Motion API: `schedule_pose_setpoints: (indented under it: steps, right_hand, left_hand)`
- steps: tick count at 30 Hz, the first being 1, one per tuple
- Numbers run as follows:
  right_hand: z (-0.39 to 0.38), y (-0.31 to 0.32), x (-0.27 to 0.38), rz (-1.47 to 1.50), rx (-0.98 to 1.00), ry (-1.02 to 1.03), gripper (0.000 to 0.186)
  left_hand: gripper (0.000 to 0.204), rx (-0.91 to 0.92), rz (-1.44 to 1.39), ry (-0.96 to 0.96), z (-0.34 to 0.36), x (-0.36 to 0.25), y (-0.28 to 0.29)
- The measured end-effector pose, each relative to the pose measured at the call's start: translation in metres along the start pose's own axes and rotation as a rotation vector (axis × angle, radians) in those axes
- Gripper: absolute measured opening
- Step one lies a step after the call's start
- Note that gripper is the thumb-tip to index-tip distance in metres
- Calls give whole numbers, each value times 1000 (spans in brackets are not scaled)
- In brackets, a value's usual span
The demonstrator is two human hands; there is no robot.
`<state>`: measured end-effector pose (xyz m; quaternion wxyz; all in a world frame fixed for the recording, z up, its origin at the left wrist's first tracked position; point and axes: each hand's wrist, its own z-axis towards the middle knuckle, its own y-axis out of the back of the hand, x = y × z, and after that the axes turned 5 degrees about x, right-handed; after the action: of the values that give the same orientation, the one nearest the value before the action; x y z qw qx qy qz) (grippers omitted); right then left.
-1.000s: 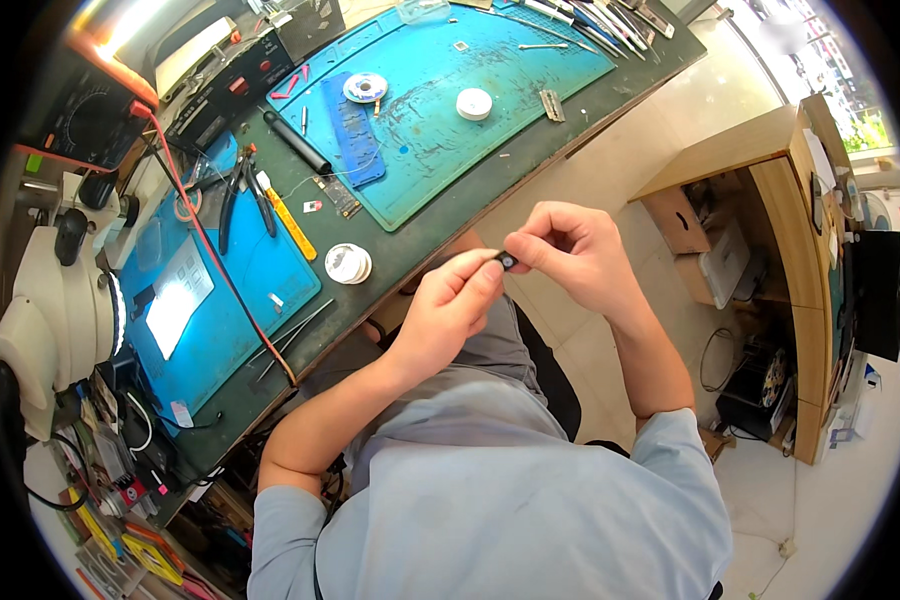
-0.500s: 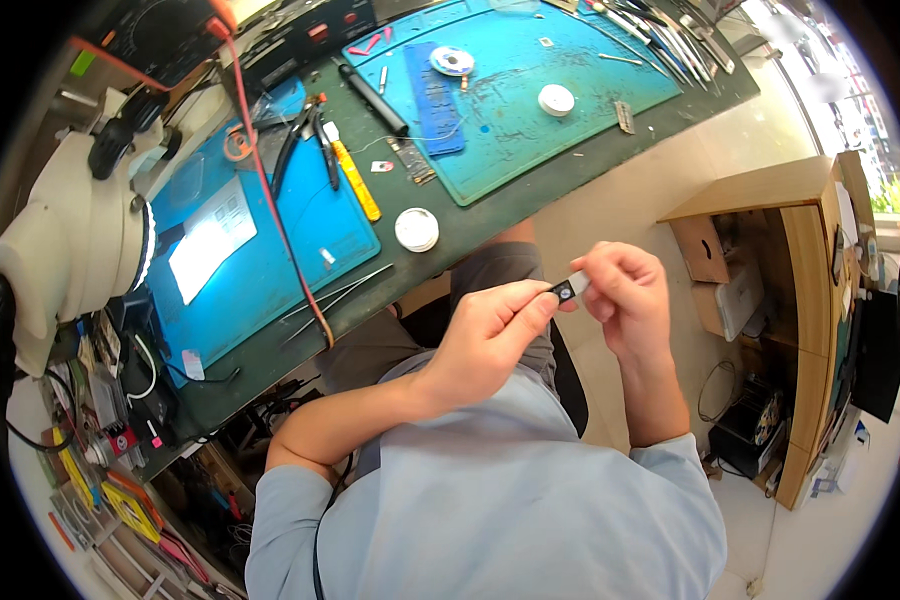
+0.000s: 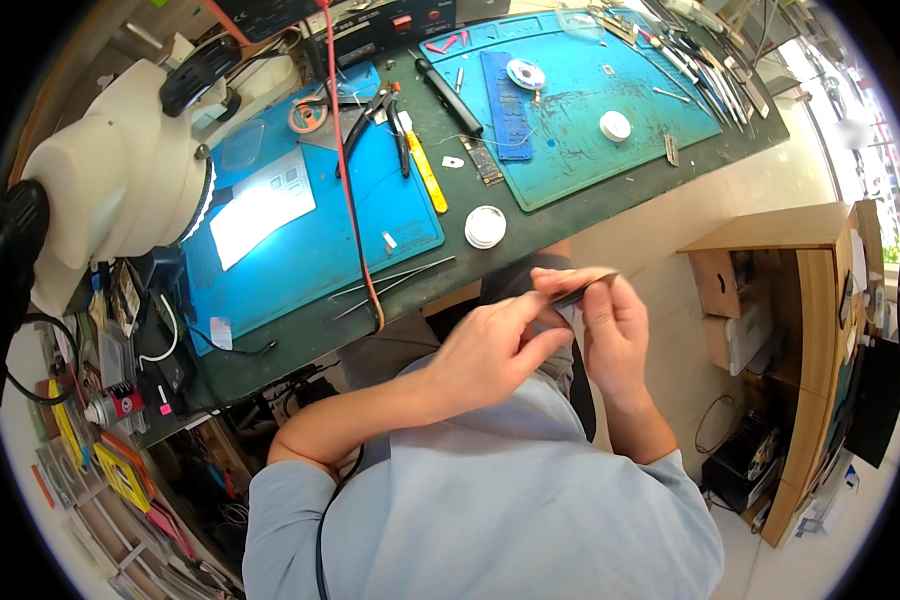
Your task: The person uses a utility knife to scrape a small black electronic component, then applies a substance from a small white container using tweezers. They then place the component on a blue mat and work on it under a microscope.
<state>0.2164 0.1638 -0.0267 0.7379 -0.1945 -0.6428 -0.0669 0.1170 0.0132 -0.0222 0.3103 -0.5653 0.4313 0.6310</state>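
**Small dark piece held clear of the desk edge**

**Hand state.** The right hand (image 3: 618,325) pinches a small dark piece (image 3: 570,298) between thumb and fingers. The left hand (image 3: 500,345) is close against it, thumb and forefinger spread around a narrow gap; whether it also grips cannot be told. The piece is above the lap, outside the near edge of the desk (image 3: 530,232).

**Hazards and causes.**
- Drop: a slipping pinch could send the piece onto the lap or the pale floor (image 3: 660,270), as no desk surface lies beneath it.
- Bending or scratching: uneven thumb pressure or a fingernail could mark a part so slim.
- Snagging: the red cable (image 3: 346,200) runs over the near edge and could catch a forearm swung left.
- Spillage: the white tub (image 3: 485,227) stands near that edge, where a careless elbow could knock it.

**Materials and shapes.** The piece appears slim, dark and smooth; blur and fingers hide its detail. The tub is squat and round. Tweezers (image 3: 425,272) of thin, metallic look lie beside it, tapering to points. The right-hand blue mat (image 3: 590,160) looks rubbery, with rounded corners and dark scuffs. The knife (image 3: 425,170) has a long, flat yellow handle.
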Motion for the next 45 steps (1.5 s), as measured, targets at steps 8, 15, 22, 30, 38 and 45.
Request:
schedule_pose_setpoints:
  steps: [8, 15, 22, 30, 38, 45]
  right_hand:
    - [50, 11, 22, -684, -24, 21, 23]
    - [65, 11, 18, -855, 6, 200, 18]
    - [73, -2, 29, -895, 30, 340, 12]
    - [107, 0, 29, -991, 171, 556, 15]
    - [118, -7, 27, -1016, 262, 561, 23]
    - [121, -8, 24, -992, 292, 575, 25]
  left_hand:
    - [52, -529, 726, -215, 23, 11, 59]
    - [47, -354, 732, -132, 33, 18, 63]
    - [43, -361, 686, -205, 35, 23, 64]
    - [49, -274, 499, -137, 36, 16, 76]
    - [42, -288, 484, -59, 39, 16, 74]
    - [45, -304, 454, -139, 38, 18, 75]
